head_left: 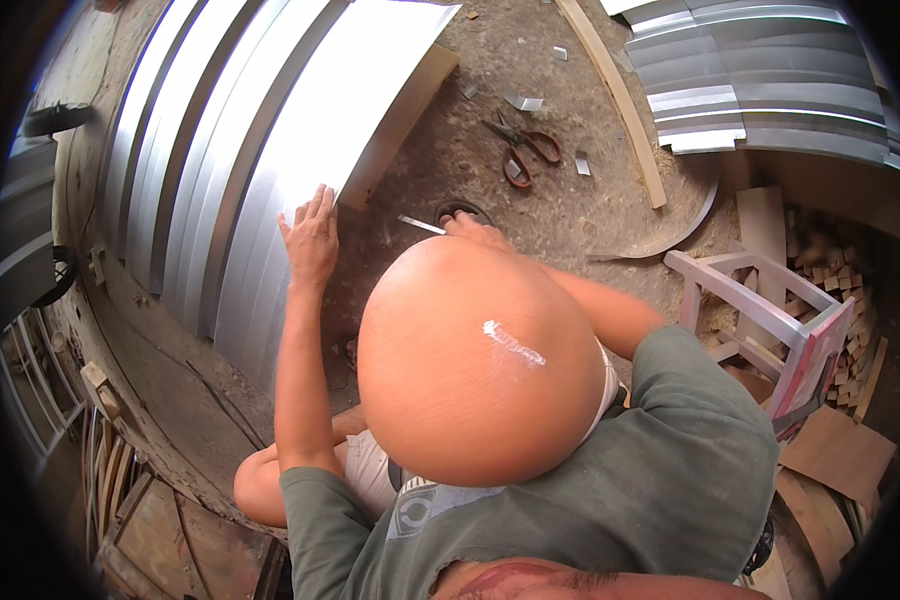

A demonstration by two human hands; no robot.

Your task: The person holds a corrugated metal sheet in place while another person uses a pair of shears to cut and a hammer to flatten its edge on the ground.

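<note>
Bare earth floor of a workshop, littered with bright offcuts (523, 101) and wood scraps. From that floor outward: the long ribbed metal sheet (220, 150) runs from the middle of the view toward eleven o'clock, its near corner lying over a wooden board (400, 120).

My left hand (310, 240) lies flat on the sheet's lower edge, fingers spread and together pointing to twelve, gripping nothing, only pressing. My right hand (478, 232) is just at three o'clock of it, low over the ground, mostly hidden; a thin metal strip (422, 224) pokes out from it toward the left hand, but I cannot tell whether the fingers close on it.

I judge the work here is steadying the sheet. Weight should go down through the palm onto a flat rib, well back from the raw cut edge, so the sheet neither rattles nor slides off the board.

Red-handled snips (522, 152) lie at one o'clock, a wooden batten (615, 95) beyond them, more sheets (770, 80) at two, a small pale chair (770, 320) at three.
</note>
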